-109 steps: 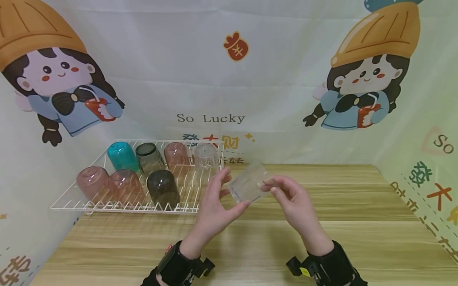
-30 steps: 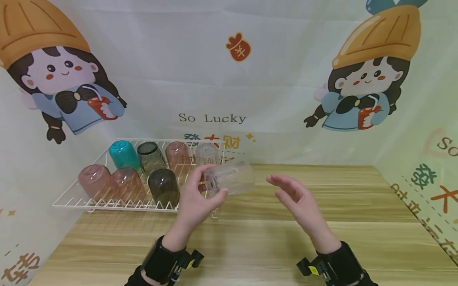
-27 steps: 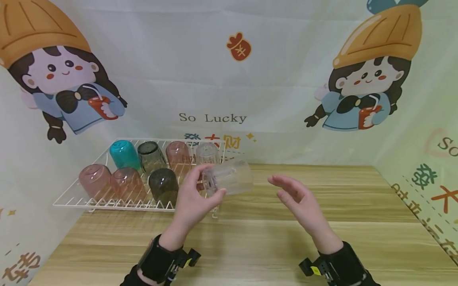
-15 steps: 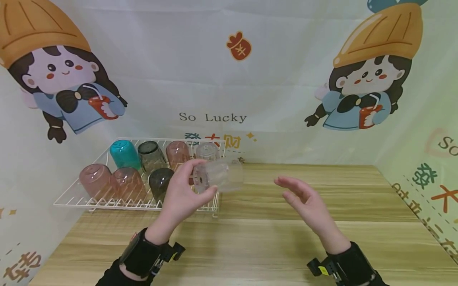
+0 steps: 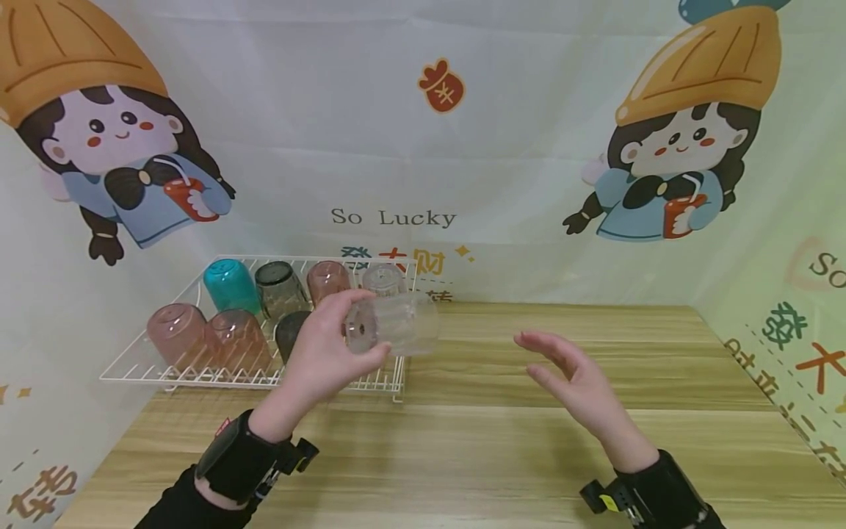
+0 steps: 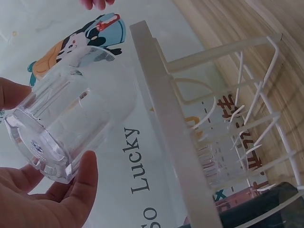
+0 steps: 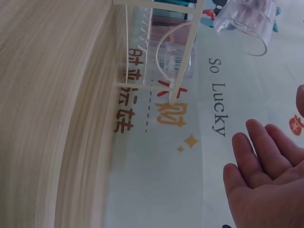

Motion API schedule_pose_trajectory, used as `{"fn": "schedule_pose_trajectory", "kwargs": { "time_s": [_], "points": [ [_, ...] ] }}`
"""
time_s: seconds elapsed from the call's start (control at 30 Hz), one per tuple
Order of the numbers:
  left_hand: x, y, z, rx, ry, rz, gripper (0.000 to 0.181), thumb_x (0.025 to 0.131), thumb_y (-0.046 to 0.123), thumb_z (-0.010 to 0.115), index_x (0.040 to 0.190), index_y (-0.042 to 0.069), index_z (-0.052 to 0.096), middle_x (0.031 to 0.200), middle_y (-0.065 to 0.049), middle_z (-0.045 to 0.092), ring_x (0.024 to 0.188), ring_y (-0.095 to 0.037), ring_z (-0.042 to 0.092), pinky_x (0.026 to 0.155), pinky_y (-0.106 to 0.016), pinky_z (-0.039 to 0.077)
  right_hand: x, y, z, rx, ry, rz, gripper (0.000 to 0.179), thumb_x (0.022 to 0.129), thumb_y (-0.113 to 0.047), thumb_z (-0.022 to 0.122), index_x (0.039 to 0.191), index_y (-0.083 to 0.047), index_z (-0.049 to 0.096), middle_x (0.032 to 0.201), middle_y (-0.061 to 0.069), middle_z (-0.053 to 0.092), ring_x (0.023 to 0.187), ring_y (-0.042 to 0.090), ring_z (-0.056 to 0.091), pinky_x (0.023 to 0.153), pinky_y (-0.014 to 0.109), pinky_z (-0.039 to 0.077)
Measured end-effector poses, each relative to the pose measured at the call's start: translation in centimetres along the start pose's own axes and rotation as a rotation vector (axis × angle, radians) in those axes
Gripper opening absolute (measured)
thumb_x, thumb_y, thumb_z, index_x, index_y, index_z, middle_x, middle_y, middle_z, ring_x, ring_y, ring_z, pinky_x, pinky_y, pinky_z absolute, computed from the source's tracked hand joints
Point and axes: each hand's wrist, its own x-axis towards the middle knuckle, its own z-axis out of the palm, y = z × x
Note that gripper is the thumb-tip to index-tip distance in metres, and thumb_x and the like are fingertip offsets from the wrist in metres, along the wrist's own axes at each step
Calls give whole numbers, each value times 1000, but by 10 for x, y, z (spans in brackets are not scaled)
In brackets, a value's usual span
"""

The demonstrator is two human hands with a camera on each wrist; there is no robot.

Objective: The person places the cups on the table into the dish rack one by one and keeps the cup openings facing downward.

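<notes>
My left hand [image 5: 330, 342] grips a clear glass [image 5: 403, 325] around its base end, thumb on the near side. The glass lies sideways in the air, its mouth turned to the right, just over the right part of the white wire rack [image 5: 218, 383]. In the left wrist view the thick base of the glass [image 6: 42, 147] sits between thumb and fingers. My right hand [image 5: 581, 382] hovers over the table to the right, apart from the glass, its fingers loosely extended and holding nothing. The right wrist view shows its fingers [image 7: 256, 161] spread with the palm showing.
Upside-down glasses stand on the rack: a teal one [image 5: 231, 286], a grey one [image 5: 280, 290], several pink ones, including one at front left [image 5: 177, 334], a clear one [image 5: 383, 279] and a dark one [image 5: 288, 334] partly behind my left hand. A printed cloth [image 5: 515, 184] hangs behind the wooden table [image 5: 476, 455].
The right hand has let go of the glass and drawn away to the right. My left hand has carried the glass leftward toward the rack, turning its mouth to the right.
</notes>
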Motion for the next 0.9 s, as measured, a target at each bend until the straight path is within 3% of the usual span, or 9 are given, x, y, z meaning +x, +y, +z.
{"fn": "schedule_pose_trajectory", "kwargs": {
  "time_s": [0.13, 0.47, 0.6, 0.7, 0.9],
  "points": [
    [3, -2, -4, 29, -19, 12, 62, 76, 20, 81, 131, 5, 57, 129, -16, 57, 119, -33, 52, 96, -53, 45, -1, 1, -2, -36, -11, 17, 42, 97, -6, 62, 138, -3, 53, 139, 11, 57, 129, 10, 48, 105, 12, 30],
    [14, -6, -18, 127, -100, 14, 68, 76, 23, 81, 135, 2, 54, 133, -18, 56, 122, -36, 51, 101, -55, 43, -6, 3, -7, -77, -38, 27, 46, 96, -8, 64, 140, -4, 52, 140, 11, 56, 131, 19, 47, 105, 13, 30],
    [19, -8, -23, 163, -136, 17, 70, 77, 24, 80, 136, 1, 53, 134, -20, 55, 122, -37, 51, 100, -56, 43, -9, 5, -10, -112, -52, 42, 47, 96, -9, 64, 140, -3, 51, 140, 12, 55, 133, 29, 45, 113, 35, 32],
    [22, -8, -25, 196, -161, 24, 69, 76, 25, 80, 136, 0, 54, 132, -20, 56, 118, -36, 53, 97, -56, 46, -11, 6, -11, -138, -61, 51, 48, 96, -12, 66, 140, -2, 51, 140, 12, 55, 133, 34, 44, 111, 55, 30],
    [29, -12, -27, 275, -175, 17, 68, 75, 25, 80, 133, 1, 56, 122, -19, 60, 106, -34, 57, 86, -54, 51, -14, 8, -14, -164, -79, 51, 51, 93, -14, 69, 140, -2, 52, 140, 14, 55, 133, 38, 44, 108, 64, 30]
  ]
}}
